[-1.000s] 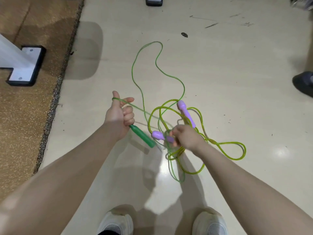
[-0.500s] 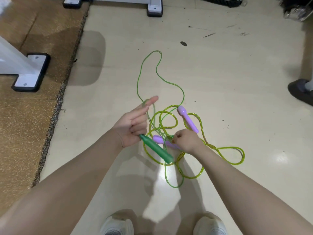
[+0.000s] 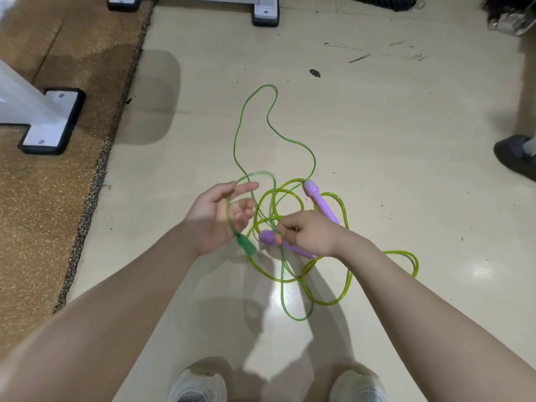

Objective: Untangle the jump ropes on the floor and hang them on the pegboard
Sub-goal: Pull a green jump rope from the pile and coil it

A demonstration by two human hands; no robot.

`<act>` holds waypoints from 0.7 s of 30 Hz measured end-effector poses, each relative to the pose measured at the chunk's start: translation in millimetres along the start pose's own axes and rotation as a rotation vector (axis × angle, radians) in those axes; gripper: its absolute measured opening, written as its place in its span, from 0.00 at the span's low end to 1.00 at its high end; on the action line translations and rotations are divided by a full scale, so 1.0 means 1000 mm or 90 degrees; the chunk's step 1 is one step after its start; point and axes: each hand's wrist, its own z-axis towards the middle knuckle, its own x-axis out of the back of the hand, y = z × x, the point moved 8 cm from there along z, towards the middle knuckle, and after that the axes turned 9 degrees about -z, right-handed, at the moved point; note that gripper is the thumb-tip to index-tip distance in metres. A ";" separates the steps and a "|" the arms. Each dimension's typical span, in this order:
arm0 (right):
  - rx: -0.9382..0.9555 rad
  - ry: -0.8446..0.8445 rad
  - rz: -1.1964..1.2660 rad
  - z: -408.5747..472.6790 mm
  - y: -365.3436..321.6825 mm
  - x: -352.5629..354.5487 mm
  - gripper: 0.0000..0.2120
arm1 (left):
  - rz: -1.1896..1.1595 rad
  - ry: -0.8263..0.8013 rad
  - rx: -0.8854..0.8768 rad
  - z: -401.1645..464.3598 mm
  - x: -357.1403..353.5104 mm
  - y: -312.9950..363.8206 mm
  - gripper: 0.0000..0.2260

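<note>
Two jump ropes lie mixed together on the floor, just under and beyond both hands. The left hand is turned palm up with fingers spread and mostly straight; the green rope is draped loosely over it and blurred, so it seems to slide across the fingers and not to be gripped. The green handle hangs just below this hand, near the wrist side. I think the hand is kept open like this so the cord can run freely while it is drawn out of the knot.

The right hand has its fingers curled, and thumb and forefinger pinch a strand at the middle of the tangle, directly beside the left palm. It looks like the green cord, but I cannot say for sure. Under this hand lies one purple handle, and the other purple handle lies just beyond its knuckles. The yellow-green rope makes loops around and to the right of this hand, crossing the green one several times.

The untangling is only begun, in my judgement. The pegboard is not visible here.
</note>
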 end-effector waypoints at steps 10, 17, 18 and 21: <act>-0.243 0.084 -0.154 0.006 0.062 -0.011 0.12 | 0.085 -0.076 0.040 -0.005 -0.036 -0.005 0.14; -0.347 0.340 0.078 -0.015 0.094 0.035 0.12 | 0.257 -0.014 0.184 -0.012 -0.005 -0.021 0.20; -0.354 0.326 0.070 -0.014 0.095 0.034 0.12 | 0.171 -0.067 0.165 -0.016 -0.014 -0.020 0.17; -0.348 0.225 0.000 -0.007 0.090 0.017 0.13 | -0.062 -0.123 -0.029 -0.015 -0.031 0.007 0.10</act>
